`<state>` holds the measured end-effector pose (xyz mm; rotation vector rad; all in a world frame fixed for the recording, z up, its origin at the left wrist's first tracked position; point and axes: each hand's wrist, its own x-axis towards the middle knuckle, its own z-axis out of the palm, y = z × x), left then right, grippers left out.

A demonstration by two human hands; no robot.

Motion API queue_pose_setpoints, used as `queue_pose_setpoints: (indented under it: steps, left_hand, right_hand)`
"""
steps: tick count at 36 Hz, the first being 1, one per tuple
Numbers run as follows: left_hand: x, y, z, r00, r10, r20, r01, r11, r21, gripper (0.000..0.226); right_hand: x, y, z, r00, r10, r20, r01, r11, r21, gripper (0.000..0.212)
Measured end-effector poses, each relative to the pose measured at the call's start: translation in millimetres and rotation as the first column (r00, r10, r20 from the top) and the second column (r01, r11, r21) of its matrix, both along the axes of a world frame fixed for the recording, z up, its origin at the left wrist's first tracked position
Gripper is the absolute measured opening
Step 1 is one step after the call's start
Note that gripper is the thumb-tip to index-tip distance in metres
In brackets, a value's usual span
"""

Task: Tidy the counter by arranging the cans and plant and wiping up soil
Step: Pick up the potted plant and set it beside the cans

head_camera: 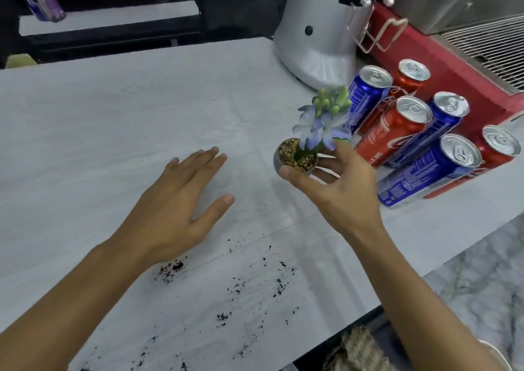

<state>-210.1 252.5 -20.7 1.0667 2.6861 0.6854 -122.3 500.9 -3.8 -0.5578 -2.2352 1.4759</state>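
Observation:
My right hand (337, 189) grips a small grey pot (296, 159) filled with pebbles, thumb on its near rim and fingers round the far side. A plant with blue flowers and green buds (323, 118) rises from it, tilted to the right. Just right of the pot stand several red and blue cans (397, 132) in a tight group. My left hand (184, 203) is over the grey counter (113, 121) with straight, spread fingers and holds nothing. Dark soil (226, 291) lies scattered over the counter's near part, with a denser patch (174, 267) by my left wrist.
A white machine base (314, 39) stands behind the cans. A red appliance (442, 67) with a metal grille runs along the right. The counter's edge slants down at the right, with marbled floor (482, 285) below. A woven thing (360, 348) lies under the near edge.

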Motion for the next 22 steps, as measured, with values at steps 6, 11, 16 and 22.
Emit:
queue_pose_setpoints:
  steps: [6,11,16,22]
  left_hand:
    - [-24.0,44.1,-5.9,0.999,-0.044,-0.012,0.044,0.999,-0.023,0.078]
    - [-40.3,64.5,-16.8,0.996,-0.087,-0.025,0.085,0.995,-0.053,0.078]
    - [-49.4,72.0,-29.0,0.989,-0.144,-0.029,0.141,0.986,-0.091,0.081]
    - [-51.8,72.0,-40.5,0.972,-0.224,-0.066,0.210,0.962,-0.177,0.083]
  right_hand:
    - [-16.2,28.9,-6.7,0.999,-0.048,-0.007,0.048,0.999,-0.015,0.061]
    - [-27.6,38.6,-14.5,0.998,-0.064,0.012,0.064,0.998,-0.001,0.062]
    - [-34.1,41.3,-21.8,0.996,-0.081,0.021,0.080,0.996,0.032,0.062]
    - [-38.0,41.2,-28.5,0.995,-0.096,0.029,0.094,0.994,0.053,0.062]
